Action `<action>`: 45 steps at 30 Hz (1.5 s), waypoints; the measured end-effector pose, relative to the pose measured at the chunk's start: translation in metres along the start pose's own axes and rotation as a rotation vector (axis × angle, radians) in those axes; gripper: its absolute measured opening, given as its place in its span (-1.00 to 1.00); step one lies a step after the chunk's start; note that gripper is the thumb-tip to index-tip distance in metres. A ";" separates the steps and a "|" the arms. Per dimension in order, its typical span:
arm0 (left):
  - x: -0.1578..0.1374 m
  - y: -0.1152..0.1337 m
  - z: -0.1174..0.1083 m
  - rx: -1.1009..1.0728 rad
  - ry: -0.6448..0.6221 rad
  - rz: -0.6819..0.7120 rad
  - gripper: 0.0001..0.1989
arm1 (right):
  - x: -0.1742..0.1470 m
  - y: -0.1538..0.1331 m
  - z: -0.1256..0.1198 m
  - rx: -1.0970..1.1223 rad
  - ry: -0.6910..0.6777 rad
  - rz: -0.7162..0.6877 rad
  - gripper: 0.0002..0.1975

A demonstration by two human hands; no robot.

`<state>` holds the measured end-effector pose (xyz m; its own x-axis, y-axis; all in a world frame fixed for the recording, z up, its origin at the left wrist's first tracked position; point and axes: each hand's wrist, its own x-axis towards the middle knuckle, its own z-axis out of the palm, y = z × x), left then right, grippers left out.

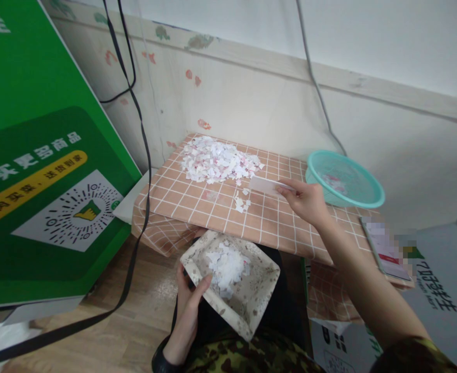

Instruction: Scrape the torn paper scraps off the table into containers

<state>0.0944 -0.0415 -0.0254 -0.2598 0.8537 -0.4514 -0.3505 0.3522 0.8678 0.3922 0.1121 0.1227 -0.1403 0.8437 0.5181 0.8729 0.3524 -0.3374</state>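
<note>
My left hand (189, 298) grips the near left rim of a speckled off-white rectangular tray (257, 290), with the thumb over its edge. A heap of white paper scraps (227, 269) lies inside the tray, which is just below the table's front edge. Over the tabletop, my right hand (304, 199) pinches a flat white card (267, 185), its far end pointing left. A few loose scraps (242, 203) lie just below that end. Farther back spreads a large pile of torn paper pieces (216, 159), white with some pink.
A turquoise plastic basket (376, 199) with some paper pieces stands at the table's right. The table (279, 223) has a brown checked cloth. A tablet-like object (384, 248) lies at the right corner. Black straps (145, 150) hang before a green sign (38, 119) at left.
</note>
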 end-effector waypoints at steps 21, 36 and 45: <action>-0.003 0.003 -0.001 0.020 -0.010 0.000 -0.15 | 0.003 -0.009 0.008 0.185 -0.106 0.046 -0.72; -0.003 0.003 0.000 0.003 0.008 -0.010 -0.15 | -0.002 0.002 0.008 0.184 -0.084 0.099 -0.69; -0.003 0.003 -0.001 0.007 -0.007 -0.010 -0.16 | -0.004 0.000 0.010 0.207 -0.062 0.106 -0.69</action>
<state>0.0932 -0.0432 -0.0217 -0.2504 0.8528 -0.4583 -0.3467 0.3630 0.8649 0.3882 0.1132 0.1128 -0.0874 0.9014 0.4242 0.7709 0.3309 -0.5443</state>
